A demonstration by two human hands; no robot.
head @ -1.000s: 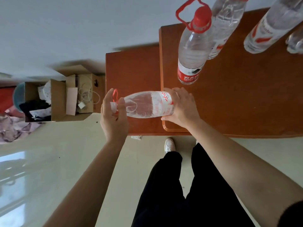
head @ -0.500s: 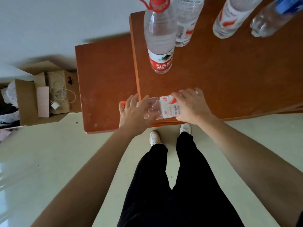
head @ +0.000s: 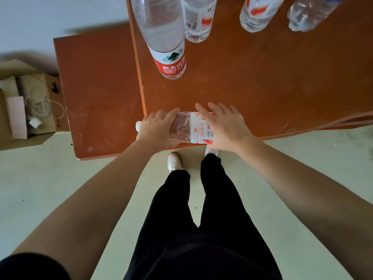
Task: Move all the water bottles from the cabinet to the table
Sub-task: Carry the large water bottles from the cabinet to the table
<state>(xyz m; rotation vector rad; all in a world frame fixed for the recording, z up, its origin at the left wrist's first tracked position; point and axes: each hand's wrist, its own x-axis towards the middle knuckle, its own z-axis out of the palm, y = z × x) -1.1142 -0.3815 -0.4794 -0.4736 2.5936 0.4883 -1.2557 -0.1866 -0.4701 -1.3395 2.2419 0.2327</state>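
A clear water bottle (head: 191, 128) with a red and white label lies on its side at the near edge of the brown table (head: 262, 81). My left hand (head: 157, 128) grips its neck end, and my right hand (head: 224, 126) lies over its label end with fingers spread. Several bottles stand upright farther back on the table: a tall one with a red label (head: 167, 41), a second (head: 197, 19), a third (head: 258, 13) and a fourth (head: 308, 13).
A lower brown cabinet top (head: 96, 93) adjoins the table's left side. An open cardboard box (head: 28, 110) with cables and paper sits on the floor at the left. My legs in black trousers (head: 193, 219) and white shoes stand at the table's edge.
The lying bottle came in from over the cabinet edge toward the table's near edge. My left hand shifted from the cap onto the neck. The view moved closer to the table.
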